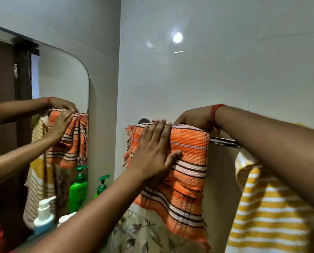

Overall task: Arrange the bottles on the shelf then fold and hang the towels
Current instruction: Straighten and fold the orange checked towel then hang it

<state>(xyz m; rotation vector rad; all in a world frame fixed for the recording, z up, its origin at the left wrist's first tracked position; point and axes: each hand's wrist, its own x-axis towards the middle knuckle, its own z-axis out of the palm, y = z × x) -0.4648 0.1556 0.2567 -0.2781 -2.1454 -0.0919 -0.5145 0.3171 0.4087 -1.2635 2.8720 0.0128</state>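
My left hand (153,154) lies flat on the orange towel (187,161), fingers straight and close together, tips up at the fold line, thumb stretched out to the right across the weave. My right hand (196,118) sits on top of the fold at centre frame, fingers curled down behind the cloth, gripping the towel where it goes over the rail (225,141); a red thread band (215,115) circles that wrist.

The orange towel hangs draped over the rail in the middle of the frame, folded double, a coarse ribbed weave in bright orange with bands of white and dark brown stripes and a thin blue line across it. Its left edge is a ragged fringe, and the lower layer hangs askew, slanting down to the right.

The chrome rail runs rightwards out from under the towel. Just beside it, at lower right, a yellow and white striped towel (267,207) hangs partly hidden behind my right forearm.

Lower left, pump bottles stand against the mirror (65,79): a green bottle (102,185), and a white and blue bottle (44,214). The mirror shows both hands and the orange towel again. Below the towel, a leaf-print cloth (134,232).
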